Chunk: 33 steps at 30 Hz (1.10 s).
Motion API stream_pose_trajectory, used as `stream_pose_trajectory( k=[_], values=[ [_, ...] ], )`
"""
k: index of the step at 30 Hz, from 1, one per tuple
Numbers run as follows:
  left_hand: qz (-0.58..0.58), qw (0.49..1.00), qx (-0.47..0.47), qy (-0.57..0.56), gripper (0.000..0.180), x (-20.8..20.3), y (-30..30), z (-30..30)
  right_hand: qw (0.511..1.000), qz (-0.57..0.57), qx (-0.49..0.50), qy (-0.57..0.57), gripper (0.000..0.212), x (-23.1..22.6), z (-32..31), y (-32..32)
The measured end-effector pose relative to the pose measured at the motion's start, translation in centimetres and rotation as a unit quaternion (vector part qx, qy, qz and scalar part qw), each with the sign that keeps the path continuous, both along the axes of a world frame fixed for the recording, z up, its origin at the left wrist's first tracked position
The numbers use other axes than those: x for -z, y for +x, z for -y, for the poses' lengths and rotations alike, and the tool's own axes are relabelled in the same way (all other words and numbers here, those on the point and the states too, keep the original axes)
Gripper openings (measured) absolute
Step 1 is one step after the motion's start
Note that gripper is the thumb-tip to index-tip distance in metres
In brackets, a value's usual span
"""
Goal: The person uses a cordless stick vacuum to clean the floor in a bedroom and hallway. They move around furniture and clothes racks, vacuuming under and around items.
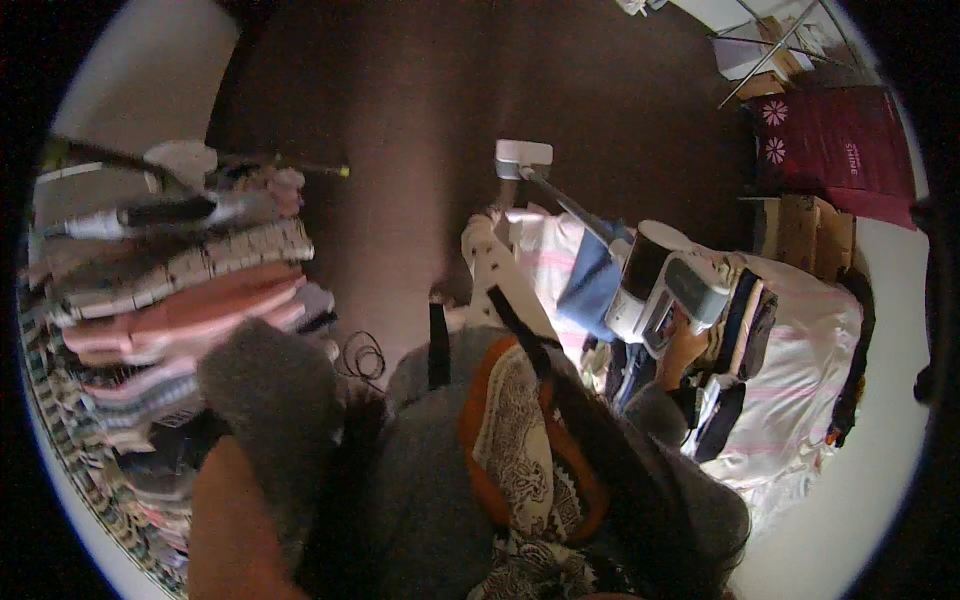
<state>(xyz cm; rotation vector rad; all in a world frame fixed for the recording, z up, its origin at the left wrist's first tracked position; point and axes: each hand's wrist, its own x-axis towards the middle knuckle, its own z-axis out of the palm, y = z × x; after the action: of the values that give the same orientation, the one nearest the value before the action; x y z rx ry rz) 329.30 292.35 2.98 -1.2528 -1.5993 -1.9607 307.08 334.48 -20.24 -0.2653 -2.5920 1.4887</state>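
Observation:
My right hand (pixel 684 350) grips the handle of a white and grey cordless vacuum cleaner (pixel 665 285) at the right of centre. Its thin tube (pixel 565 200) slants up and left to the white floor head (pixel 523 158), which rests on the dark brown floor (pixel 420 120). My left arm (pixel 235 510) rises at the lower left, partly covered by a grey sleeve (pixel 265 385). Its hand is hidden. The sleeve is close to a row of hanging clothes (pixel 190 290).
A white sheet with pink stripes (pixel 810 340) covers a heap at the right, with dark clothes on it. Behind it stand a cardboard box (pixel 815 232), a maroon box (pixel 840 140) and a metal rack (pixel 775 45). A thin black cable (pixel 362 355) lies on the floor.

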Motion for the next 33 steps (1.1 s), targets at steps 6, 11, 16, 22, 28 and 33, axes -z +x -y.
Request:
stream_pose_trajectory(
  k=[6, 11, 16, 22, 28, 33],
  values=[
    [-0.022, 0.995, 0.098, 0.014, 0.007, -0.9, -8.5, 4.0, 0.997, 0.025, 0.064, -0.038, 0.016, 8.4, 10.0, -5.2],
    [0.108, 0.988, -0.07, 0.091, 0.018, 3.1, -15.8, 5.4, 0.994, -0.024, -0.026, -0.106, 0.016, 13.3, 19.4, -20.8],
    [0.415, 0.823, -0.332, 0.204, 0.027, 7.6, -23.1, 7.7, 0.976, 0.082, -0.111, -0.167, 0.017, 14.7, 27.9, -35.7],
    [0.521, 0.737, -0.365, 0.227, 0.029, 14.1, -26.9, 15.9, 0.983, 0.108, -0.141, -0.048, 0.012, 11.6, 23.8, -34.1],
    [0.554, 0.619, -0.449, 0.329, 0.031, 19.3, -25.6, 22.3, 0.993, 0.016, -0.067, 0.091, 0.032, 7.1, 17.7, -22.5],
    [0.566, 0.613, -0.395, 0.383, 0.032, 22.4, -31.2, 25.9, 0.995, 0.034, 0.088, 0.035, 0.012, 6.0, 24.9, -24.1]
  ],
)
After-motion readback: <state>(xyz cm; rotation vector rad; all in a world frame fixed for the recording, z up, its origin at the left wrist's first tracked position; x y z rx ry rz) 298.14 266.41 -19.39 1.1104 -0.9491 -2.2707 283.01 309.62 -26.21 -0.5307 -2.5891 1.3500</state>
